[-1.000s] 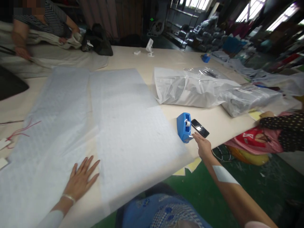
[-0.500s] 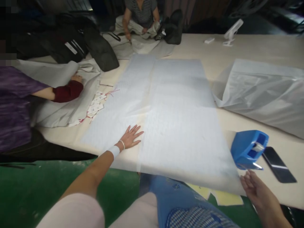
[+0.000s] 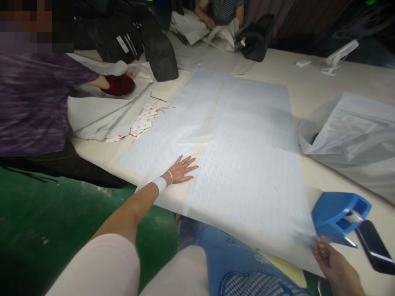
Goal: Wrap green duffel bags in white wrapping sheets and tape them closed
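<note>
A thin, translucent white plastic sheet [image 3: 253,156] lies spread over the table, with a beige strip running lengthwise left of its middle. My left hand [image 3: 182,169] rests flat on it beside that strip, fingers spread, a bracelet and a white band at the wrist. At the sheet's near right corner, the curled fingers of my right hand [image 3: 327,257] pinch its edge. Just above that hand stands a blue tape dispenser [image 3: 336,213], and a dark phone [image 3: 376,248] lies to its right. The sheet's near edge hangs over the table's front.
On the left, a person in a purple top [image 3: 40,98] handles grey fabric [image 3: 95,117]; paper tags [image 3: 143,121] lie close by. Another person [image 3: 226,12] works at the far side near dark bags [image 3: 160,53]. Clear plastic [image 3: 354,135] covers the right side. A white stand [image 3: 339,53] is behind.
The view has shifted, so things appear further right. My hands keep their places on the sheet. The person on the left has reached further across the grey fabric, which now lies folded differently.
</note>
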`<state>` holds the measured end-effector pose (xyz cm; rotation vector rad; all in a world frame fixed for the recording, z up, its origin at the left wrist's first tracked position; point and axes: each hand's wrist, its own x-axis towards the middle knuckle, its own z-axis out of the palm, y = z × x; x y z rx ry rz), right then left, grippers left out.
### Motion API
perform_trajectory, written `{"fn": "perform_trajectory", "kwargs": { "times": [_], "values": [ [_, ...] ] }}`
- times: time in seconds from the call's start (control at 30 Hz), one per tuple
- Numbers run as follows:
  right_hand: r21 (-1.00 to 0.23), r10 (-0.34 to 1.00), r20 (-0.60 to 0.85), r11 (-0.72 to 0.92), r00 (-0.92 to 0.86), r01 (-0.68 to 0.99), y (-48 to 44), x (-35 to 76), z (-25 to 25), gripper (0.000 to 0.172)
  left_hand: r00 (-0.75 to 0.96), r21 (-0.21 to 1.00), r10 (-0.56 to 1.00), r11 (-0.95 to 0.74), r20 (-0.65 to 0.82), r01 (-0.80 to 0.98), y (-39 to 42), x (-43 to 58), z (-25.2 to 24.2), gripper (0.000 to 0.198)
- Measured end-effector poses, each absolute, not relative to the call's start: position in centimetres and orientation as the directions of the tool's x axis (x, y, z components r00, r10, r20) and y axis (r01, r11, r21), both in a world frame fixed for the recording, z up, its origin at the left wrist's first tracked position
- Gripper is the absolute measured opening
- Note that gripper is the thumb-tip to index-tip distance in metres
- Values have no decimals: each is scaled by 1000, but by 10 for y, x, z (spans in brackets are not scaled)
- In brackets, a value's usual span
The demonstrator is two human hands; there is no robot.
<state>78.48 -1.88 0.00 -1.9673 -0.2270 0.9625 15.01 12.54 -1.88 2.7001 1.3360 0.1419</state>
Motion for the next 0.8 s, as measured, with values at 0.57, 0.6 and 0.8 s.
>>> {"fn": "perform_trajectory", "kwargs": {
  "times": [0.57,0.6,0.8],
  "values": [
    [-760,785,-454,-95,-422,643,126,380,34,35,602,200,796,-601,62,774,126,147,-22,62],
    [-700,785,-467,-47,-408,712,133,371,29,35,601,204,797,-600,68,773,126,147,-23,61],
    [-457,745,-546,119,-384,881,166,351,16,43,595,241,798,-598,95,764,126,146,-26,60]
  ]
}}
